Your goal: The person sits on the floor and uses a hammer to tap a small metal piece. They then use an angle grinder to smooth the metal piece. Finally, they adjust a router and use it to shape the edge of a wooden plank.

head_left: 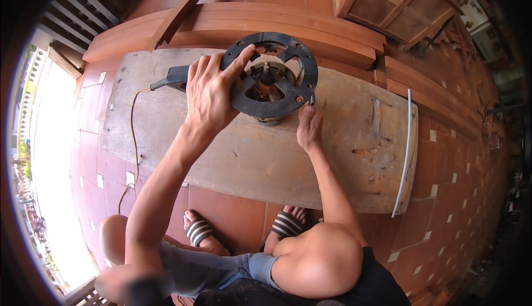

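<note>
A wood router (271,93) stands upside down on a worn plank bench, its round black base plate facing up and its collet showing through the central opening. My left hand (213,87) lies over the left side of the base plate and grips it, index finger stretched along the top. At the plate's lower right edge, my right hand (310,126) is closed with the thumb on top, against a small dark rod-like part (312,99). My hand hides most of what it pinches there. The router's handle (176,76) sticks out to the left, with a thin cord (134,134) running down from it.
The bench (233,151) stands in front of my knees. A pale thin rod (403,153) lies along its right end. Behind are stacked long wooden boards (266,21), a curved wooden piece (180,15) and a panelled wooden frame (396,1). Red tiles (221,206) cover the floor.
</note>
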### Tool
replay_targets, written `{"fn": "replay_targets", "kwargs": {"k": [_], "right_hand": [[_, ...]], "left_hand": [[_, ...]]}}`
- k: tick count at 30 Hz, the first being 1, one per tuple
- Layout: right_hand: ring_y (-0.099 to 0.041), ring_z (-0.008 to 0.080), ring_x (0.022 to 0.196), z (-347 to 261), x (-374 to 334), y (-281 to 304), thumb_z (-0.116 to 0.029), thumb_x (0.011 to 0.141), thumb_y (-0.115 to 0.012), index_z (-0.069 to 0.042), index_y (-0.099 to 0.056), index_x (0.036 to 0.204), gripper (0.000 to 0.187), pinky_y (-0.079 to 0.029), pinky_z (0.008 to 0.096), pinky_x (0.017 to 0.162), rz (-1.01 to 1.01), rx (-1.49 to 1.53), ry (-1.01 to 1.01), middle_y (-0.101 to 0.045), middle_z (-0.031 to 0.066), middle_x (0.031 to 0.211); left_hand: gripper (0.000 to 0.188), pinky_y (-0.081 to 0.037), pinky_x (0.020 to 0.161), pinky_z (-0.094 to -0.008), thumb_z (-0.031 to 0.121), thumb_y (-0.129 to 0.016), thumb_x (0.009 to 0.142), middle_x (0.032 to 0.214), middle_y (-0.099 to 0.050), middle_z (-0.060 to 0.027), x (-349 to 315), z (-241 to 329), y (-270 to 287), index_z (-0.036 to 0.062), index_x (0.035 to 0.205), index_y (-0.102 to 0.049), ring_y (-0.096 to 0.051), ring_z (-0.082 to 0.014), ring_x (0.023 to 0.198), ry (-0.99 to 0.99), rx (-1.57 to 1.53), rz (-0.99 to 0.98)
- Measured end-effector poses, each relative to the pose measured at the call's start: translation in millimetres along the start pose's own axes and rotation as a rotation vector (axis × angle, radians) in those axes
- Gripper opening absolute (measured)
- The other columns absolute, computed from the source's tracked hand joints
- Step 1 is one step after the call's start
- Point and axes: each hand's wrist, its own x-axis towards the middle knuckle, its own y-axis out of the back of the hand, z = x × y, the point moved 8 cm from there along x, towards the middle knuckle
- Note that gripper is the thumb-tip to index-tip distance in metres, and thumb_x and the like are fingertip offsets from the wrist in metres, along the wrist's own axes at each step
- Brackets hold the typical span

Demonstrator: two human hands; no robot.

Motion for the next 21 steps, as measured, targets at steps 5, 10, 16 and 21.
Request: {"fn": "replay_targets", "kwargs": {"k": [5,10,16,21], "right_hand": [[-0.048,0.0265,0.058,0,-17,1,-0.058,0.116,-0.029,-0.003,-0.046,0.083,0.067,-0.034,0.0454,0.056,0.026,-0.015,-0.056,-0.042,0.0128,0.064],[-0.046,0.025,0.06,6,-26,8,-0.058,0.116,-0.029,-0.002,-0.047,0.083,0.067,-0.035,0.0444,0.059,0.009,-0.028,-0.103,-0.042,0.0122,0.064],[-0.044,0.0206,0.061,-1,-31,8,-0.058,0.116,-0.031,-0.003,-0.047,0.083,0.067,-0.035,0.0425,0.058,0.007,0.006,-0.141,-0.039,0.0098,0.064],[-0.041,0.0185,0.062,-1,-35,10,-0.059,0.116,-0.031,-0.003,-0.046,0.082,0.067,-0.034,0.0408,0.058,-0.007,0.021,-0.157,-0.038,0.007,0.064]], "left_hand": [[0.07,-0.043,0.104,-0.046,0.022,-0.077,0.087,0.107,-0.064,-0.0136,-8,8,7,0.0283,0.155,-0.062,-0.061,-0.0341,0.105,-0.014,0.004,0.02],[0.066,-0.043,0.104,-0.0462,0.024,-0.076,0.09,0.108,-0.064,-0.0144,-13,16,7,0.0304,0.155,-0.061,-0.06,-0.0349,0.105,-0.012,-0.006,0.043],[0.072,-0.043,0.104,-0.0458,0.018,-0.077,0.086,0.107,-0.064,-0.0127,-18,16,10,0.0313,0.155,-0.061,-0.06,-0.0336,0.105,-0.01,-0.016,0.056],[0.069,-0.042,0.105,-0.0467,0.023,-0.077,0.089,0.109,-0.065,-0.0145,-21,17,6,0.0323,0.155,-0.061,-0.06,-0.0349,0.105,-0.002,0.014,0.033]]}}
